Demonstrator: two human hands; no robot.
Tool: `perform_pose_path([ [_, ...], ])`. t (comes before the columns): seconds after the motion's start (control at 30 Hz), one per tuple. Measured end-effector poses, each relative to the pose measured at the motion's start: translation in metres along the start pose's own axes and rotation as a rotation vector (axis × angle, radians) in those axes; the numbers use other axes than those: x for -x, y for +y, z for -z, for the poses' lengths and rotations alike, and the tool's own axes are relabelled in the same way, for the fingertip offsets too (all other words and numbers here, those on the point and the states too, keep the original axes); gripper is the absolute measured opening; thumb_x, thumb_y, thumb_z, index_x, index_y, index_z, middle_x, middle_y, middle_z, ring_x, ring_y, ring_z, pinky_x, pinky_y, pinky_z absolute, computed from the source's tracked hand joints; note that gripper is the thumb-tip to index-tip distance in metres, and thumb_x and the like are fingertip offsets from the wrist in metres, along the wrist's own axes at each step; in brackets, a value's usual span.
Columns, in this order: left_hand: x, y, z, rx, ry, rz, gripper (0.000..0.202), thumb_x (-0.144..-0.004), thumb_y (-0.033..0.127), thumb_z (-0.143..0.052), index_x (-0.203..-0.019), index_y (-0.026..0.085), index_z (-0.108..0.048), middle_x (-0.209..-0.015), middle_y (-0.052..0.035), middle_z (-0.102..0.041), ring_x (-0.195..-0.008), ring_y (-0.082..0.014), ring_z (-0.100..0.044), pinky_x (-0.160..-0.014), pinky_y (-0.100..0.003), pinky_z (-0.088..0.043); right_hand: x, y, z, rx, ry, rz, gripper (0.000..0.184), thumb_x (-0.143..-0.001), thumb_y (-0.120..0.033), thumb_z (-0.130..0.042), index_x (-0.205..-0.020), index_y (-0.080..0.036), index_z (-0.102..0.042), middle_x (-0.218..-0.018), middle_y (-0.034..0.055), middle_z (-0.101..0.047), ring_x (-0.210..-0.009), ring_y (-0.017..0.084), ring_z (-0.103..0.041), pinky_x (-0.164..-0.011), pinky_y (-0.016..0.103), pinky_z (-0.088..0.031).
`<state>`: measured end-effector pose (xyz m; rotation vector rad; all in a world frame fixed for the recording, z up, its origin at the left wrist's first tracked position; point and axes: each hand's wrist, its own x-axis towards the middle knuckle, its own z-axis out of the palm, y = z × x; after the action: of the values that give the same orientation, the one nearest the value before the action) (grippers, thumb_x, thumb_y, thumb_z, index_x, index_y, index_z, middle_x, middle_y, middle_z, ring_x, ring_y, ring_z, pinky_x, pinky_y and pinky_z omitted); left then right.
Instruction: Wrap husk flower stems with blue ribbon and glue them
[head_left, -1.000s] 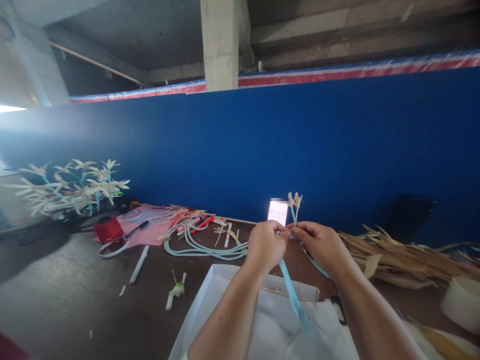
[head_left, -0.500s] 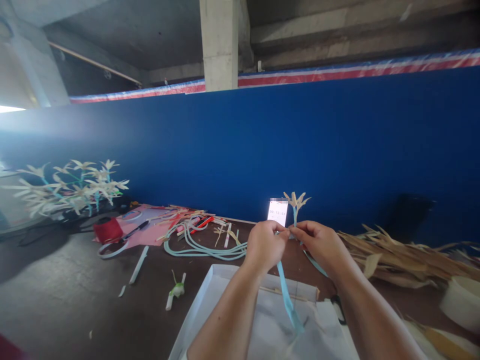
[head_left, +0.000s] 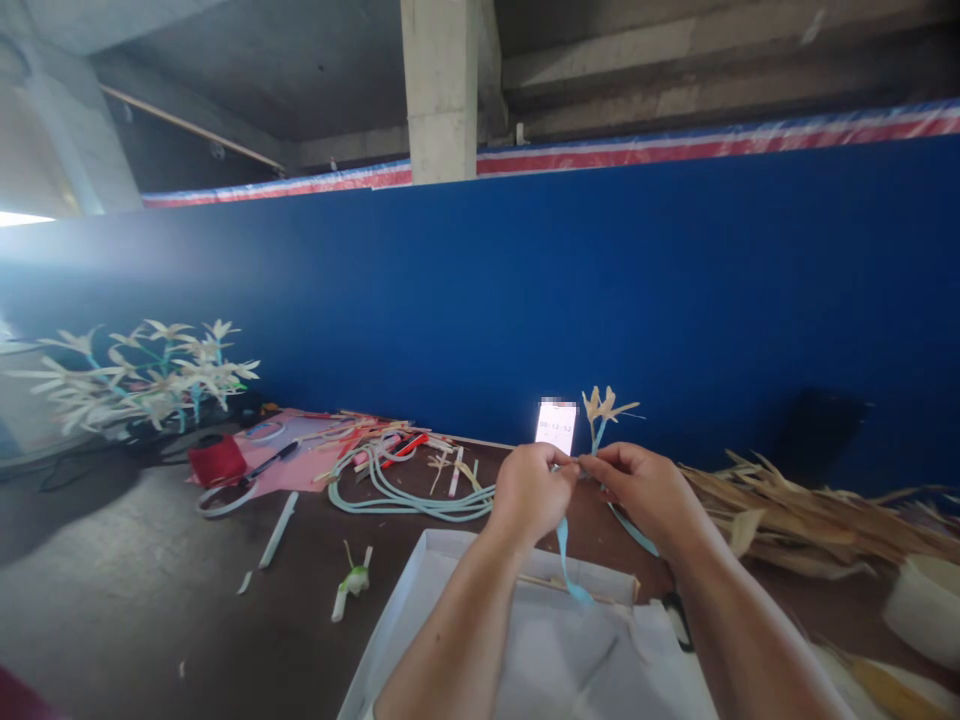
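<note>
My right hand [head_left: 637, 480] pinches the pale blue stem of a husk flower [head_left: 606, 405], whose cream petals stand above my fingers and lean a little right. Close beside it, fingertips nearly touching, my left hand [head_left: 531, 488] is closed on a light blue tape strip [head_left: 570, 572]. The strip's loose tail hangs from under that hand over a white box lid [head_left: 439, 580]. The exact spot where tape meets stem is hidden by my fingers. Just behind my hands stands a lit phone [head_left: 556, 428] showing a timer.
Coiled pale blue tubing [head_left: 405, 505] lies left of my hands. Dried husks [head_left: 817, 525] are heaped at right, near a white roll [head_left: 922, 610]. Finished-looking flowers [head_left: 165, 375], a red object [head_left: 216, 460] and pink paper [head_left: 270, 465] sit at left. A blue partition [head_left: 450, 310] rises behind.
The flower head has turned and shifted slightly right, tilting away from the phone. The hanging tape tail has drawn up and looks shorter. Both hands stay nearly in place.
</note>
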<state>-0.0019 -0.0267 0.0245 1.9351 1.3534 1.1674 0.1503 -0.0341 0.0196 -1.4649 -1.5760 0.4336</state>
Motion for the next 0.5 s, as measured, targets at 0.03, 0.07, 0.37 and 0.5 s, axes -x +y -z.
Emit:
perform_pose_path([
  [0.03, 0.0001, 0.0003, 0.0000, 0.000, -0.001, 0.001, 0.021, -0.072, 0.036, -0.053, -0.077, 0.021, -0.068, -0.075, -0.0021, -0.067, -0.069, -0.0158, -0.056, -0.060, -0.024, -0.037, -0.0004, 0.0008, -0.0002, -0.007, -0.001, -0.006, 0.031, -0.070, -0.049, -0.056, -0.073, -0.019, -0.065, -0.060, 0.0017, -0.062, -0.055, 0.015, -0.053, -0.049, 0.025, -0.036],
  [0.07, 0.0003, 0.0004, 0.0000, -0.001, -0.003, 0.003, 0.021, -0.072, 0.035, -0.053, -0.077, 0.021, -0.068, -0.074, -0.0022, -0.067, -0.068, -0.0157, -0.056, -0.060, -0.024, -0.037, -0.0007, 0.0014, -0.0004, -0.017, -0.003, -0.012, 0.031, -0.069, -0.049, -0.056, -0.073, -0.019, -0.065, -0.060, 0.0018, -0.062, -0.054, 0.015, -0.053, -0.048, 0.024, -0.036],
  [0.37, 0.0011, -0.0007, -0.0002, 0.015, 0.004, -0.009, 0.021, -0.071, 0.036, -0.054, -0.076, 0.021, -0.068, -0.071, -0.0020, -0.066, -0.065, -0.0147, -0.054, -0.059, -0.023, -0.036, -0.0006, -0.0008, -0.0010, -0.016, 0.017, -0.004, 0.031, -0.069, -0.050, -0.057, -0.072, -0.020, -0.064, -0.057, 0.0005, -0.060, -0.052, 0.014, -0.052, -0.048, 0.025, -0.035],
  [0.5, 0.0013, -0.0011, -0.0005, 0.012, 0.008, -0.003, 0.022, -0.071, 0.037, -0.054, -0.078, 0.021, -0.068, -0.072, -0.0021, -0.066, -0.066, -0.0150, -0.054, -0.059, -0.023, -0.036, 0.0006, -0.0041, 0.0002, -0.050, 0.003, 0.010, 0.031, -0.069, -0.050, -0.056, -0.070, -0.019, -0.063, -0.059, 0.0005, -0.061, -0.052, 0.014, -0.052, -0.048, 0.024, -0.036],
])
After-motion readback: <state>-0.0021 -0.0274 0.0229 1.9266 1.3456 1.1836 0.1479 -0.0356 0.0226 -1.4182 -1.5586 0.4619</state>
